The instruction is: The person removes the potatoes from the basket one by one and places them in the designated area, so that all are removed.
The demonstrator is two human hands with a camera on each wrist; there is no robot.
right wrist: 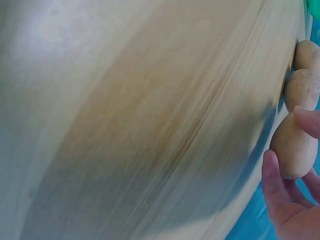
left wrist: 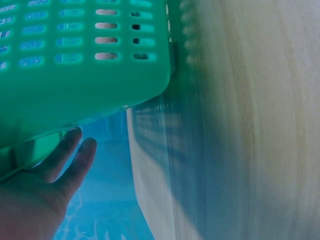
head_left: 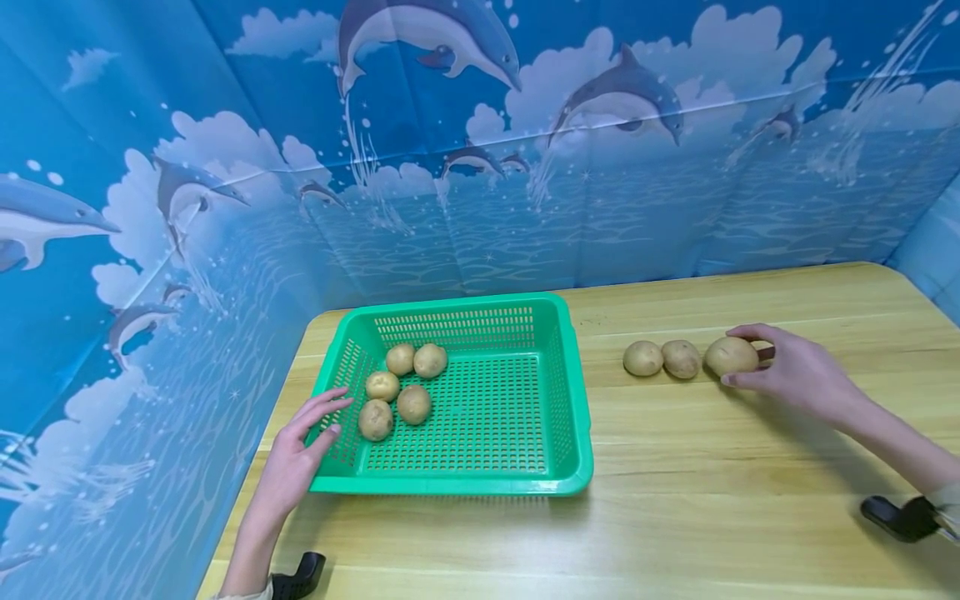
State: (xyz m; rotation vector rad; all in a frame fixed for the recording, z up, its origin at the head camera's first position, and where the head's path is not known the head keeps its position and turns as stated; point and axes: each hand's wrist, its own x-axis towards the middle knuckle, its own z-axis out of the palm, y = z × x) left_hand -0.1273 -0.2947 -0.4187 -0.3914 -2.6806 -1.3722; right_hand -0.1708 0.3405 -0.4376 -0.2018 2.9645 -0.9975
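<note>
My right hand (head_left: 798, 375) holds a potato (head_left: 731, 357) at the right of the table, thumb on the near side and fingers on the far side. In the right wrist view the fingertips lie against this potato (right wrist: 294, 150). Two more potatoes, a middle one (head_left: 682, 359) and a left one (head_left: 642, 358), sit in a row just left of it. My left hand (head_left: 294, 458) is at the left rim of a green plastic basket (head_left: 480, 485), its fingers relaxed and spread over the edge. Several potatoes (head_left: 414, 405) lie inside the basket, grouped toward its left side.
The wooden table (head_left: 712, 517) carries the basket at its left and the potato row at its right. Behind and to the left hangs a blue dolphin-print cloth (head_left: 480, 225), close to the table's edges. A black wrist mount (head_left: 900, 518) shows beneath the right forearm.
</note>
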